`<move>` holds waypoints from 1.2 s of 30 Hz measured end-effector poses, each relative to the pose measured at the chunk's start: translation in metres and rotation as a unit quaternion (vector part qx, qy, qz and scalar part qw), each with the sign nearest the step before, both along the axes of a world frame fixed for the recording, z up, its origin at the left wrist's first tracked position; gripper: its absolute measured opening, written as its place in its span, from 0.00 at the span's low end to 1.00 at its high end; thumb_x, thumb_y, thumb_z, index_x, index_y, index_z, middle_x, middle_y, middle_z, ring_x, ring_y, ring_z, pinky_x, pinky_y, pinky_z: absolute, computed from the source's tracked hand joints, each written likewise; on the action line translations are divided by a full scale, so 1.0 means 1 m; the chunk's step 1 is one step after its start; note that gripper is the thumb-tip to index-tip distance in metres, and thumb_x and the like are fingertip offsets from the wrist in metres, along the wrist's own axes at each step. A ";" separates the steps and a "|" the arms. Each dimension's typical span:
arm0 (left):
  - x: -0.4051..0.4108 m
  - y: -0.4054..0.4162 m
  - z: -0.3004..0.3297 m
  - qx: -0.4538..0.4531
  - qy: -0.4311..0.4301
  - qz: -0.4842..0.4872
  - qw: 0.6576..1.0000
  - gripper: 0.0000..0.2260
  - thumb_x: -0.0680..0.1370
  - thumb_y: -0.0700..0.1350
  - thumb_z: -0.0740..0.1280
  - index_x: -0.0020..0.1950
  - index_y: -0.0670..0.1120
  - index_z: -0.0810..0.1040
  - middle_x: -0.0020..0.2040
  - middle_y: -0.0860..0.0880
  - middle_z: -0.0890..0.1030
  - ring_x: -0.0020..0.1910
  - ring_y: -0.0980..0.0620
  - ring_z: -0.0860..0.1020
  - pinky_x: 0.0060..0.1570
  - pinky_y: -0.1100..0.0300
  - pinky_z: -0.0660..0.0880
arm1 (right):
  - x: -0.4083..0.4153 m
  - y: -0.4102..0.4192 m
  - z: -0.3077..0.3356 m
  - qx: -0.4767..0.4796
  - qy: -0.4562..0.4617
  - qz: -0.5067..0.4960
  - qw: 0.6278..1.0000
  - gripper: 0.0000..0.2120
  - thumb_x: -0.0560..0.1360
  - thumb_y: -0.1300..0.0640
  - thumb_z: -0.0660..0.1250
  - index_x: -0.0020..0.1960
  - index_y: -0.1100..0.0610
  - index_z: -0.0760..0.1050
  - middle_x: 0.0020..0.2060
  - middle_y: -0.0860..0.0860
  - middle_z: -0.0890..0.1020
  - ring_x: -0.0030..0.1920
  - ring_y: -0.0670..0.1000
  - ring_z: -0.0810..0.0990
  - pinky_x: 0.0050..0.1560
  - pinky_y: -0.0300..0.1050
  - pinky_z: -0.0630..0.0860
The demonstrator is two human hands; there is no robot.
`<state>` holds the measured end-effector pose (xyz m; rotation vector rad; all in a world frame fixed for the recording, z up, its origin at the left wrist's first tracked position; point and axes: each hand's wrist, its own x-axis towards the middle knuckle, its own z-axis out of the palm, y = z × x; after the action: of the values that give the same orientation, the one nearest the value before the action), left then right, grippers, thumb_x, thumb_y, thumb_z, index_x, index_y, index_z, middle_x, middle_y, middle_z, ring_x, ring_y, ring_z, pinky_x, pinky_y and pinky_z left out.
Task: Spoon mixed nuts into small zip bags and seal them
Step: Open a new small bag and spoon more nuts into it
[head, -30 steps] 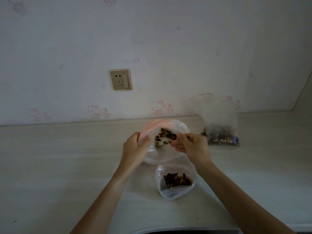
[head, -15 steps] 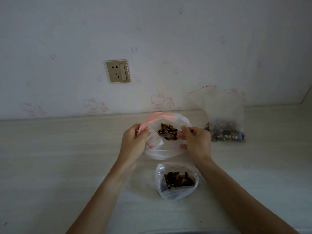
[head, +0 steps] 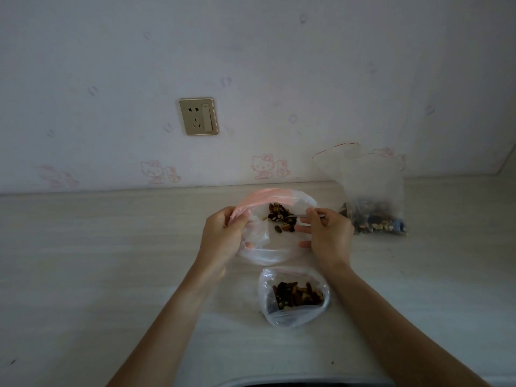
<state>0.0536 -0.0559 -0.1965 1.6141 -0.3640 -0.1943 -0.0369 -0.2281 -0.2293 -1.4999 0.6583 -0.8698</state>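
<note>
My left hand (head: 223, 236) pinches the left rim of a small clear zip bag (head: 268, 250) with a pink strip and holds its mouth wide. My right hand (head: 328, 236) grips a metal spoon (head: 300, 216) by the handle. The spoon's bowl, heaped with mixed nuts (head: 280, 216), sits inside the bag's mouth, and a few nuts fall off it. A second small bag (head: 293, 298) holding nuts lies on the counter just in front, its mouth open. A larger clear bag of mixed nuts (head: 372, 208) stands at the right against the wall.
The pale wood-grain counter (head: 97, 261) runs left and right, with bare surface on both sides of my arms. A wall with a power socket (head: 198, 116) and cartoon stickers rises right behind. A dark edge shows at the bottom of the view.
The spoon has tipped further inside the bag's mouth and nuts drop from it. My left hand keeps the bag open. The camera has tilted slightly.
</note>
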 end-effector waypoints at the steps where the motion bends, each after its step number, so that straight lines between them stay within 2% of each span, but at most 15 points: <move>1: 0.000 0.000 0.000 -0.001 0.001 0.000 1.000 0.07 0.83 0.44 0.69 0.48 0.45 0.85 0.38 0.54 0.85 0.35 0.60 0.83 0.28 0.64 0.76 | 0.000 0.000 0.000 0.005 -0.001 0.001 1.000 0.06 0.83 0.56 0.67 0.51 0.55 0.82 0.44 0.51 0.87 0.39 0.46 0.88 0.30 0.45 0.83; 4: -0.002 0.001 0.000 0.005 0.001 -0.005 1.000 0.07 0.83 0.44 0.69 0.48 0.45 0.85 0.38 0.54 0.86 0.38 0.60 0.84 0.28 0.65 0.75 | -0.001 -0.002 0.002 0.036 0.005 0.000 0.999 0.06 0.83 0.55 0.66 0.51 0.54 0.81 0.45 0.52 0.87 0.39 0.47 0.88 0.32 0.47 0.84; 8: -0.002 0.001 -0.001 0.001 0.017 -0.016 1.000 0.08 0.83 0.44 0.68 0.47 0.47 0.85 0.41 0.53 0.87 0.42 0.59 0.85 0.29 0.65 0.76 | -0.001 -0.004 0.005 0.051 0.021 0.004 0.998 0.08 0.83 0.55 0.66 0.56 0.58 0.81 0.46 0.52 0.87 0.41 0.48 0.88 0.34 0.48 0.85; 13: 0.000 0.006 -0.001 0.012 -0.015 -0.006 1.000 0.08 0.83 0.45 0.68 0.46 0.47 0.84 0.41 0.53 0.87 0.35 0.57 0.84 0.29 0.64 0.77 | -0.006 -0.005 0.008 0.071 0.023 0.021 0.997 0.10 0.83 0.56 0.66 0.58 0.60 0.81 0.46 0.54 0.87 0.42 0.50 0.89 0.37 0.52 0.86; 18: 0.001 0.008 -0.002 0.021 -0.045 0.021 0.999 0.09 0.83 0.45 0.68 0.44 0.46 0.83 0.40 0.47 0.86 0.30 0.55 0.81 0.27 0.61 0.76 | -0.020 -0.007 0.009 0.061 0.022 0.043 0.997 0.09 0.82 0.56 0.67 0.56 0.59 0.82 0.44 0.53 0.88 0.42 0.50 0.89 0.35 0.50 0.85; 20: 0.002 0.009 -0.002 0.024 -0.061 0.036 0.997 0.08 0.81 0.45 0.69 0.45 0.47 0.84 0.39 0.47 0.84 0.33 0.55 0.82 0.29 0.58 0.78 | -0.029 -0.007 0.012 0.065 0.015 0.049 0.997 0.07 0.82 0.56 0.67 0.55 0.58 0.82 0.42 0.51 0.89 0.42 0.51 0.89 0.33 0.47 0.83; 23: 0.002 0.013 -0.001 0.008 -0.059 0.041 0.997 0.02 0.79 0.47 0.73 0.51 0.51 0.85 0.44 0.52 0.85 0.38 0.59 0.85 0.34 0.66 0.79 | -0.041 -0.009 0.019 0.065 0.014 0.067 0.996 0.07 0.82 0.57 0.67 0.55 0.58 0.82 0.41 0.50 0.89 0.43 0.51 0.89 0.33 0.47 0.83; 25: 0.002 0.017 0.000 0.018 -0.068 0.043 0.997 0.06 0.77 0.48 0.75 0.53 0.53 0.84 0.48 0.54 0.86 0.43 0.59 0.85 0.37 0.67 0.78 | -0.050 -0.008 0.026 0.065 0.013 0.083 0.994 0.07 0.82 0.57 0.67 0.55 0.58 0.82 0.41 0.50 0.89 0.43 0.52 0.89 0.33 0.47 0.84; 28: -0.002 0.025 0.000 0.040 -0.095 0.050 0.993 0.10 0.74 0.48 0.78 0.52 0.58 0.82 0.48 0.61 0.85 0.47 0.63 0.83 0.45 0.65 0.79 | -0.064 -0.004 0.036 0.069 0.003 0.098 0.993 0.06 0.82 0.57 0.67 0.53 0.58 0.82 0.41 0.51 0.89 0.43 0.53 0.89 0.32 0.46 0.84; 31: -0.011 0.035 0.000 0.060 -0.142 0.050 0.987 0.13 0.74 0.49 0.79 0.56 0.57 0.81 0.50 0.62 0.84 0.52 0.68 0.80 0.52 0.64 0.78 | -0.078 0.001 0.046 0.064 0.005 0.114 0.991 0.07 0.82 0.57 0.67 0.53 0.58 0.83 0.42 0.52 0.89 0.43 0.53 0.89 0.33 0.45 0.83; 33: -0.019 0.042 0.000 0.074 -0.197 0.071 0.975 0.16 0.74 0.50 0.78 0.60 0.54 0.80 0.56 0.60 0.81 0.57 0.67 0.78 0.55 0.63 0.76 | -0.089 0.003 0.051 0.062 0.004 0.125 0.990 0.07 0.82 0.57 0.68 0.53 0.59 0.83 0.43 0.53 0.89 0.44 0.53 0.89 0.33 0.45 0.83; 36: -0.038 0.052 0.000 0.084 -0.282 0.101 0.951 0.14 0.75 0.52 0.76 0.58 0.52 0.80 0.57 0.59 0.79 0.59 0.64 0.76 0.53 0.68 0.72 | -0.110 0.004 0.056 0.063 0.004 0.136 0.989 0.08 0.82 0.57 0.68 0.54 0.60 0.83 0.43 0.54 0.89 0.45 0.54 0.89 0.33 0.45 0.83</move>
<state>0.0157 -0.0044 -0.1968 1.8481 -0.6249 0.4143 -0.1468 -0.2243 -0.1731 -1.4393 0.4909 -0.6021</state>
